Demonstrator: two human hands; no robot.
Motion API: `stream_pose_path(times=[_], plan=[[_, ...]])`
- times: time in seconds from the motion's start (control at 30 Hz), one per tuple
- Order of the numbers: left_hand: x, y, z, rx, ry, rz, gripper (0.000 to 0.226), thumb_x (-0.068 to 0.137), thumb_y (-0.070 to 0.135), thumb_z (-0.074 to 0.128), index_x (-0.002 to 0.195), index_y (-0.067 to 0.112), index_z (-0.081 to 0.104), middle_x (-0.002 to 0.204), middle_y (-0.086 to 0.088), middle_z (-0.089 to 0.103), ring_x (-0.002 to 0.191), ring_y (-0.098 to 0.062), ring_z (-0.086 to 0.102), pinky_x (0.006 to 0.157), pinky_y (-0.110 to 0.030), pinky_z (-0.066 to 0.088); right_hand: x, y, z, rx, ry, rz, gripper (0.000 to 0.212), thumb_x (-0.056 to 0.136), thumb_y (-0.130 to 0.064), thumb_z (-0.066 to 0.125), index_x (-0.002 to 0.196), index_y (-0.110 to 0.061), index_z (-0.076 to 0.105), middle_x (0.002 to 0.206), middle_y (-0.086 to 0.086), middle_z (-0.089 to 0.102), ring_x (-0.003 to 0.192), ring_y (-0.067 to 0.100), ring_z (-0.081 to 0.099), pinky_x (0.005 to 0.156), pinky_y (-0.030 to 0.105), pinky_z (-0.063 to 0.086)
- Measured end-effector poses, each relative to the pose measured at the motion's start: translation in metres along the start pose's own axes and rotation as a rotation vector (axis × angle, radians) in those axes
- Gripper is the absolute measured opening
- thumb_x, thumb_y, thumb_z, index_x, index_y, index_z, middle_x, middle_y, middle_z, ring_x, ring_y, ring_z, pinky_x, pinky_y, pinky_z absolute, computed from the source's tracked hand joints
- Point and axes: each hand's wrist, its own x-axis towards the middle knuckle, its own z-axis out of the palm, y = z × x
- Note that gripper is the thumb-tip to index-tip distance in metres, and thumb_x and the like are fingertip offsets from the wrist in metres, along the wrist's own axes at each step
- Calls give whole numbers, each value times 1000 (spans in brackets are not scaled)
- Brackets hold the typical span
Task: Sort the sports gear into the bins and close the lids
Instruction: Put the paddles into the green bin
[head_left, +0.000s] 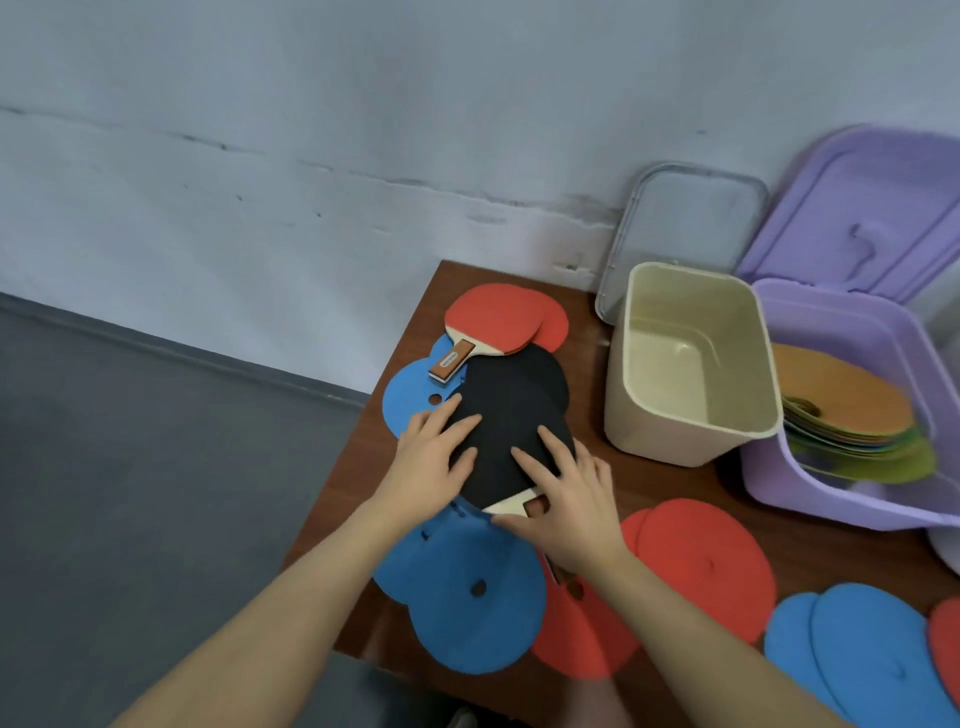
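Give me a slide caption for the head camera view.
Both hands press on black-faced paddles beside an empty beige bin.

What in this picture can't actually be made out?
- Handle of the black-faced wooden paddle: head view, mostly covered by the right hand.
- Lower discs in the lilac plastic bin: hidden beneath the orange disc, blurred.
- Blue flat discs at bottom right: cut off by the frame edge.
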Motion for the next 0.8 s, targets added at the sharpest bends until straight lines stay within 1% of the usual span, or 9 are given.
stream_pose_path(times=[0.13,0.17,0.23,0.3,0.4,0.53,0.6,0.73,0.8], plan=[[38,22,-9,5,72,21,43,94,33,45,135,19,47,150,-5,30,136,-27,27,109,-48,28,24,17,-22,56,65,47,77,61,-73,55,126,-32,56,140,6,47,120,41,46,86,51,48],[47,26,-12,20,105,19,43,94,33,45,135,18,48,150,-5,32,136,-28,28,109,-48,28,31,19,-25,57,78,67,77,63,-72,58,128,-31,55,142,7,44,122,43,44,89,52,46],[63,27,-18,58,145,-12,42,95,29,48,136,18,47,149,-4,33,133,-27,30,107,-41,27,44,20,-26,60,50,128,78,69,-69,62,135,-32,47,150,5,33,131,42,32,98,52,38],[76,23,-22,90,155,-35,43,95,28,48,137,22,45,148,-2,34,130,-28,31,104,-39,27,54,19,-21,78,1,207,79,74,-68,59,141,-34,36,155,1,21,136,39,21,105,48,30],[97,3,-21,133,142,-61,38,95,28,46,133,25,49,144,-1,40,126,-29,35,100,-41,31,69,18,-11,115,-4,319,82,76,-73,51,145,-34,28,156,0,14,136,37,19,107,45,29],[125,-26,-13,166,82,-107,38,95,29,43,132,23,49,141,-6,42,125,-31,37,100,-41,32,93,12,2,127,14,438,82,78,-66,54,146,-31,24,155,2,14,134,39,21,105,45,30],[139,-40,-10,202,29,-123,43,96,33,42,137,24,42,145,-6,37,127,-32,34,101,-40,30,103,10,7,164,44,511,81,78,-64,56,145,-30,27,155,4,16,133,40,23,105,45,30],[166,-60,2,280,-188,-100,58,94,48,42,146,30,24,153,-8,18,134,-34,23,105,-43,24,120,11,21,203,85,632,78,78,-61,60,143,-28,32,154,6,19,132,43,24,104,47,31],[175,-65,10,302,-222,-73,61,93,50,43,147,30,23,153,-10,17,134,-33,22,105,-41,25,126,12,26,202,94,669,78,77,-60,62,143,-28,34,154,6,20,132,43,25,104,48,32]])
